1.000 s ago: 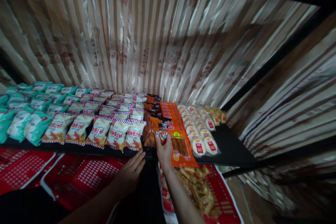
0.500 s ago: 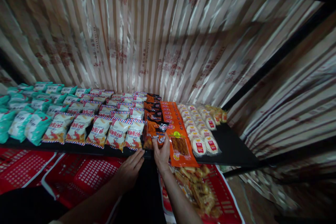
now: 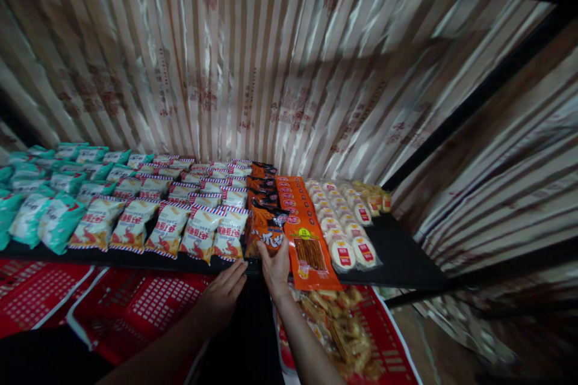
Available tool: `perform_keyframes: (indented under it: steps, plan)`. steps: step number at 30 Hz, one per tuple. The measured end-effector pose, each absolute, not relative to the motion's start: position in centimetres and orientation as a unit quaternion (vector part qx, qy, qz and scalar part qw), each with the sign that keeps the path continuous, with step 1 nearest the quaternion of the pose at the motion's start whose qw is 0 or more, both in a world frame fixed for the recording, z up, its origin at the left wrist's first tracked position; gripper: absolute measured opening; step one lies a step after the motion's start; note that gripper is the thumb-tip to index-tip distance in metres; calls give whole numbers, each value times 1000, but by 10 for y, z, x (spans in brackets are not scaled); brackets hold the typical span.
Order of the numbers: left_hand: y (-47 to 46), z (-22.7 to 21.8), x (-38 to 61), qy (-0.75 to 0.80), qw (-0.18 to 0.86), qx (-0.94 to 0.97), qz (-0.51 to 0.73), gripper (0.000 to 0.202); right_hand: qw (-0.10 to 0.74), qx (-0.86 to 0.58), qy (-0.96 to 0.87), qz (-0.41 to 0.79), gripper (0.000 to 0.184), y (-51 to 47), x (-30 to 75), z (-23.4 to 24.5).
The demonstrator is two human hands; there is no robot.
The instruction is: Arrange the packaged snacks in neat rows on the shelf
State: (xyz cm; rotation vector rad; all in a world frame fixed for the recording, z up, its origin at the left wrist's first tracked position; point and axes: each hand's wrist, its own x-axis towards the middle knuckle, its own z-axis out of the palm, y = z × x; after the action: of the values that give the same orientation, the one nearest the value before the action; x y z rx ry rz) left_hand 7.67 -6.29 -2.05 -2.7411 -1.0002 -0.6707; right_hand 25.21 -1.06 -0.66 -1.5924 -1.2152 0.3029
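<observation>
My right hand [image 3: 275, 264] grips the lower part of an orange-and-black snack bag [image 3: 266, 228], thumb on its front and fingers at its right side. The bag leans at the front of a row of like bags [image 3: 263, 197]. At the shelf's front edge my left hand [image 3: 228, 289] lies with fingers stretched out and nothing in it, just below a white shrimp-snack bag [image 3: 231, 233]. Right of the gripped bag lies a long orange packet [image 3: 311, 246] with brown sticks behind a clear window, its lower end over the edge.
Teal snack bags [image 3: 61, 222] fill the left of the black shelf [image 3: 401, 252]. Round white packaged biscuits [image 3: 343, 252] stand in rows on the right. Red baskets [image 3: 158, 301] sit below, one holding yellowish packets [image 3: 347, 337]. Striped sheeting [image 3: 226, 72] hangs behind.
My right hand has shifted slightly down and left on the orange-and-black bag, whose front shows more lettering now. My left hand stays almost in place at the shelf edge.
</observation>
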Motion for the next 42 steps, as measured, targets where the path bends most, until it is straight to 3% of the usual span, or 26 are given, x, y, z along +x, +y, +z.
perform_keyframes:
  steps: [24,33,42]
  plan:
    - [-63,-32,75,-327,16,-917,-225,50,513,-676,-520,100,73,1,247,-10]
    - [-66,-25,73,-330,0,-913,-241,49,534,-649,-530,111,86,-9,250,3]
    - [-65,-21,75,-342,-1,-912,-226,46,496,-656,-555,130,71,-6,251,-3]
